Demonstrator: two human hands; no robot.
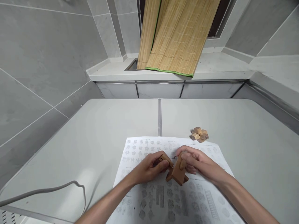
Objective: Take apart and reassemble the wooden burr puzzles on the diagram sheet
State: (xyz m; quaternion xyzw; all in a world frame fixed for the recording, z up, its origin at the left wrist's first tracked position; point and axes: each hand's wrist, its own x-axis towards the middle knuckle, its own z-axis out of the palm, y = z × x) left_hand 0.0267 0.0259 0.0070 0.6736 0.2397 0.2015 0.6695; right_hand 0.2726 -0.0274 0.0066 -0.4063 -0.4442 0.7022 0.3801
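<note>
Both my hands meet over a printed instruction sheet [163, 199] on a light grey table [98, 143]. Between them is a brown wooden puzzle [175, 175] made of interlocked blocks. My left hand [149, 168] is closed on its left piece with fingers curled round it. My right hand [195, 162] pinches an upright block of the same puzzle from the right. A second, lighter wooden puzzle [200, 134] lies by itself just past the sheet's far right corner, apart from both hands.
A grey cable [58, 189] curves across the table's near left part. Tiled walls rise on the left and right. Behind the table runs a ledge [163, 74] with a bamboo mat [177, 37] hanging over it.
</note>
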